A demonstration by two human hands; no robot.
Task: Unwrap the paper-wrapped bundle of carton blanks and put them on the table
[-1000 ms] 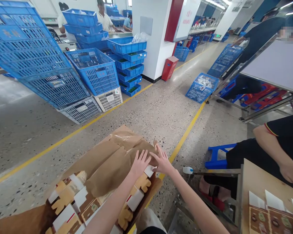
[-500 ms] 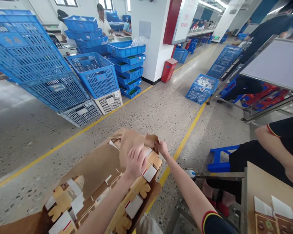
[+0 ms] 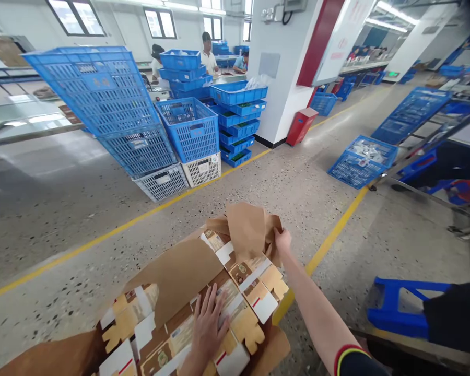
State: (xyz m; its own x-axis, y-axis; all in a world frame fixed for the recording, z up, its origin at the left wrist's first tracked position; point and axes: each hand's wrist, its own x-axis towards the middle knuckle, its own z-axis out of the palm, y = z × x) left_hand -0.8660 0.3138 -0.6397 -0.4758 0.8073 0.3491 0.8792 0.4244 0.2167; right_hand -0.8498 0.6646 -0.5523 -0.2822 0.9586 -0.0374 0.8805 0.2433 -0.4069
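Brown kraft paper point(image 3: 184, 266) lies torn and folded back around a pile of flat printed carton blanks point(image 3: 254, 282). My right hand point(image 3: 282, 241) pinches the crumpled edge of that paper at the far right corner of the pile. On top of the blanks, my left hand point(image 3: 209, 318) rests flat with its fingers spread. The blanks are brown, tan and white, with thin red stripes on some flaps. A folded flap of the paper stands up beside my right hand. The pile's near end runs out of view at the bottom.
Stacked blue crates point(image 3: 102, 99) stand on the left, with white crates point(image 3: 162, 180) beneath. Shallow blue trays point(image 3: 238, 94) are piled by a pillar point(image 3: 278, 68). A red bin point(image 3: 301, 126), a filled blue crate point(image 3: 362, 159) and a blue stool point(image 3: 399, 308) stand farther right. People work behind.
My left hand has left the paper and moved down onto the blanks, opening flat. My right hand still grips the paper edge. More printed blanks show. The view has turned left.
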